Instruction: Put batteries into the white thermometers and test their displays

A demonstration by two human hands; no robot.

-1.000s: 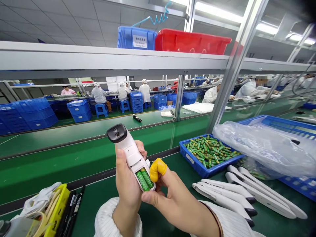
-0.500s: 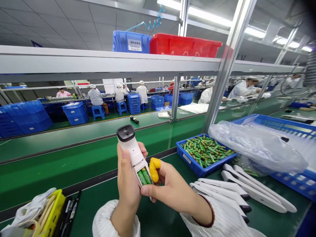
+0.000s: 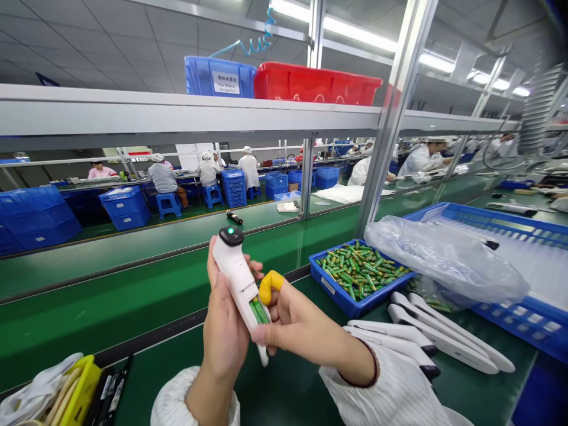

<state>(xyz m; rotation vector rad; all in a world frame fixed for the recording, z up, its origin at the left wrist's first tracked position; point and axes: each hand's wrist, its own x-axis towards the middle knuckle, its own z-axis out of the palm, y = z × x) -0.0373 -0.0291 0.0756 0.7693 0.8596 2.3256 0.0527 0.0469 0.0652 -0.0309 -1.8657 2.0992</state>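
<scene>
A white handheld device (image 3: 235,269) with a black head is held tilted in front of me, a green light glowing on its head. Its battery compartment is uncovered and shows green batteries (image 3: 259,310). My left hand (image 3: 224,325) wraps round the device's body from the left. My right hand (image 3: 295,319), with a yellow finger cot on one finger, pinches the device's lower part beside the compartment. To the right, a blue tray (image 3: 360,307) holds many green batteries, and several white devices (image 3: 444,337) lie below it.
A plastic bag (image 3: 444,254) rests over a large blue basket (image 3: 523,316) at right. At lower left are a yellow bin (image 3: 82,396) and black pens (image 3: 116,390). Metal posts and a shelf (image 3: 177,115) with bins stand ahead. People sit in the background.
The device has turned in my hands, showing more of its side, and a green light is now lit on its head. The whole view has shifted slightly.
</scene>
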